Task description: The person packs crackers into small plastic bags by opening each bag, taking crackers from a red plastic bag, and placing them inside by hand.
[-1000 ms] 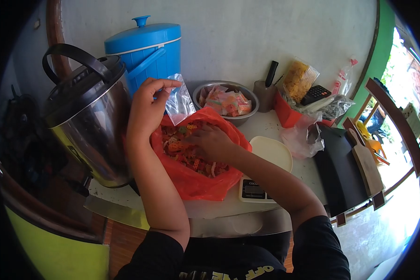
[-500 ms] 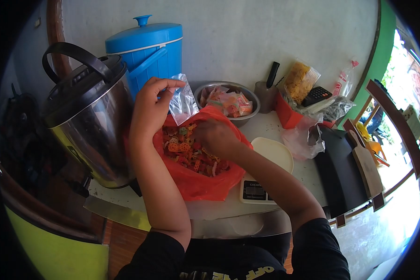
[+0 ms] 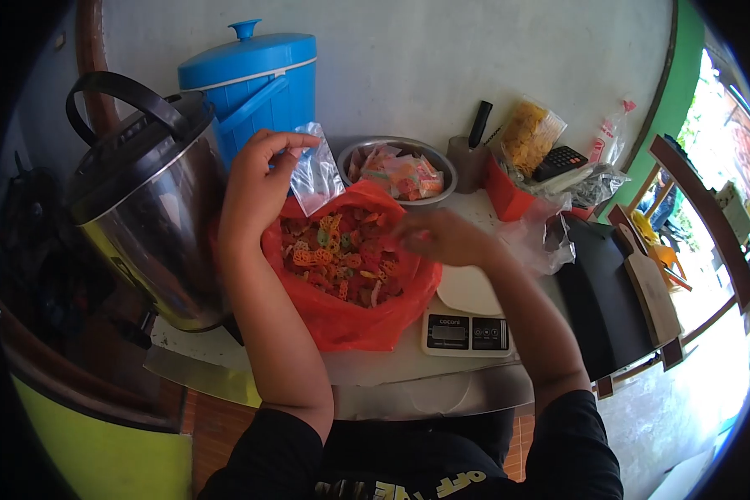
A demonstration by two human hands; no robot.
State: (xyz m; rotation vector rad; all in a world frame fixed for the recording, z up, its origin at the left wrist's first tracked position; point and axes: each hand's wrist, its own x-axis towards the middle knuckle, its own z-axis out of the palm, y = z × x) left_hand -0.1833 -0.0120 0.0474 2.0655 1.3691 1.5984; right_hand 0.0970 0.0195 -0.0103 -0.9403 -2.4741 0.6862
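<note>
My left hand (image 3: 262, 175) pinches the top of a small clear plastic bag (image 3: 318, 182), which hangs over the back left rim of a red plastic bag (image 3: 350, 325). Orange, red and green snack pieces (image 3: 329, 258), some wheel-shaped, fill the open red bag. At that bag's right rim is my right hand (image 3: 446, 237), its fingers bent and smeared by motion; whether they hold any pieces cannot be made out. Under my right forearm sits a white digital kitchen scale (image 3: 467, 335), its plate partly covered by the arm.
Behind the red bag stands a metal bowl (image 3: 442, 158) of filled packets. A steel drink dispenser (image 3: 154, 242) and a blue lidded cooler (image 3: 258, 83) stand left. To the right are a red box (image 3: 504, 196) with a calculator (image 3: 561, 162), crumpled plastic, and a wooden board (image 3: 646, 283).
My right hand has come up out of the snack pieces and moved right to the red bag's rim. The left hand keeps its pinch on the clear plastic bag. The view has shifted slightly.
</note>
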